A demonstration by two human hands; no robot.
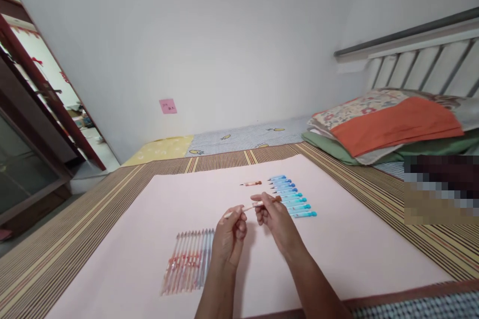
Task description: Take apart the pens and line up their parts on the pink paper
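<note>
Near the middle of a pink sheet, both hands hold one slim pale pen (248, 207) with a brown end. My left hand (231, 232) pinches its left end, and my right hand (275, 219) grips it near the brown end. Above them lies a short brown-and-white piece with a dark tip (252, 183). Several blue and turquoise pieces (299, 201) form a column just right of my right hand, partly hidden by it. Left of my left hand, a row of slim pens (187, 261), reddish to bluish, lies side by side; my left forearm covers part of it.
The pink sheet (123, 259) lies on a striped mat (75, 224) over a bed. Folded bedding with an orange cover (400, 124) sits at the right by a white headboard (426, 65). A pink note (168, 106) is on the wall; a doorway is at left.
</note>
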